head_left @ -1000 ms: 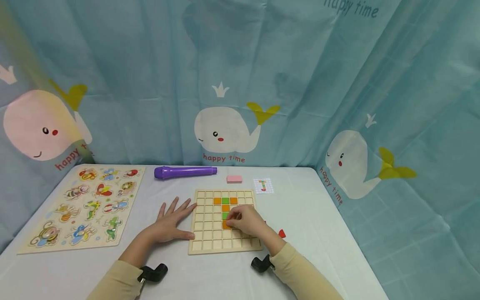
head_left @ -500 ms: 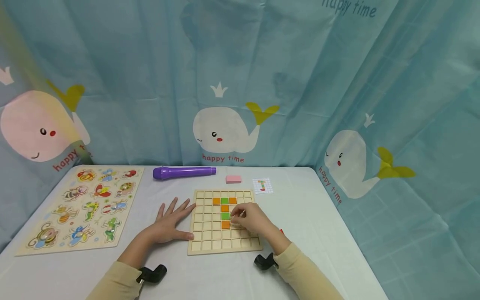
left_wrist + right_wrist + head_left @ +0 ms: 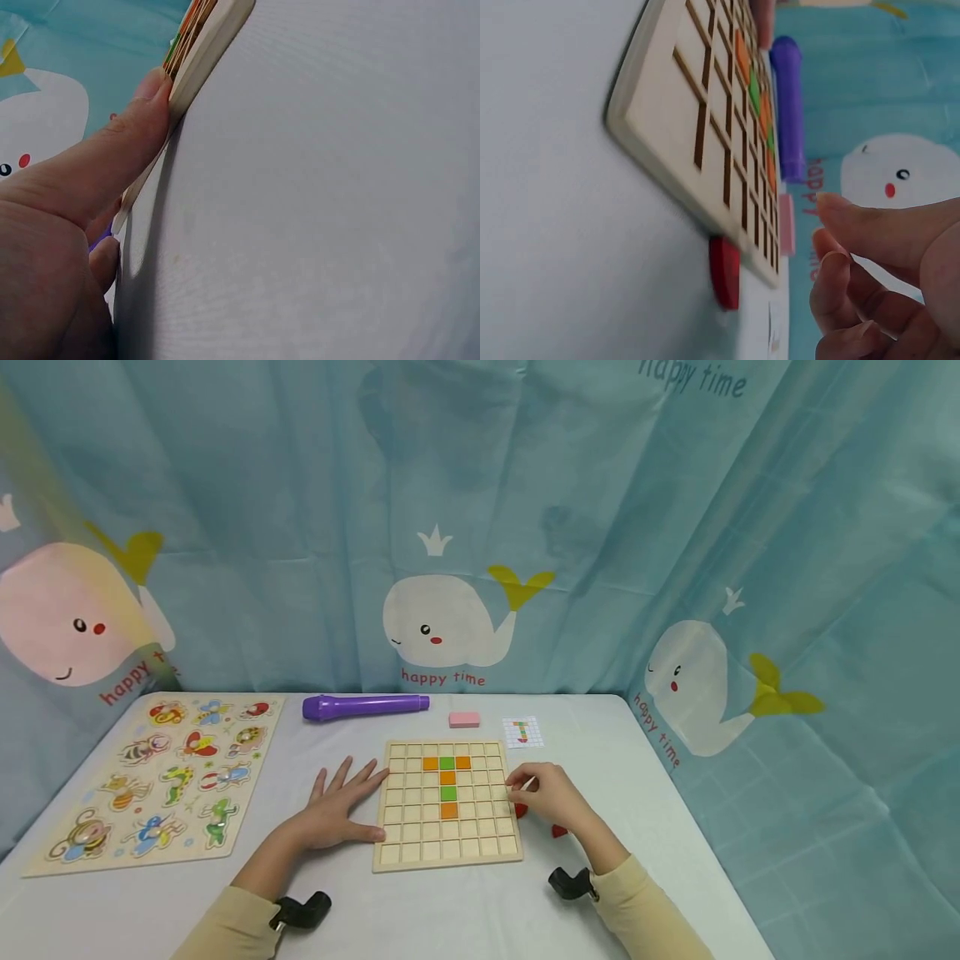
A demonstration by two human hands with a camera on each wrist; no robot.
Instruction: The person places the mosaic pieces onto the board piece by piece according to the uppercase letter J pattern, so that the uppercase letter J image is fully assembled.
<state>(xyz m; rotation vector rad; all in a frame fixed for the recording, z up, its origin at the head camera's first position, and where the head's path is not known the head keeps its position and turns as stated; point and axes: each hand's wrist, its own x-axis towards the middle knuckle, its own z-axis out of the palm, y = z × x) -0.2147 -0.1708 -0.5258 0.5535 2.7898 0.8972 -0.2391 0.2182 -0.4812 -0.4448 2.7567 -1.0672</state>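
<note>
A wooden grid board point(image 3: 408, 852) lies in the middle of the table, with orange and green square tiles set in its cells in a T shape. The lowest is an orange tile point(image 3: 448, 811), below a green tile point(image 3: 447, 793). My left hand point(image 3: 333, 816) lies with spread fingers against the board's left edge; its thumb point(image 3: 127, 135) touches the rim. Over the board's right edge hovers my right hand point(image 3: 553, 793), fingers loosely bent and holding nothing. Near it on the table are a red piece with a curved side point(image 3: 724, 274) and another red piece point(image 3: 559, 831), partly covered by the hand.
A small pattern card point(image 3: 522, 732) sits behind the board, with a pink block point(image 3: 464, 720) and a purple toy microphone point(image 3: 365, 707) further left. An insect picture puzzle point(image 3: 180, 810) takes up the table's left side. A whale-print curtain point(image 3: 315, 568) hangs behind.
My right hand has moved off the tile column to the right, past the board's edge, leaving the lowest orange tile fully visible. The left hand stays at the board's left edge.
</note>
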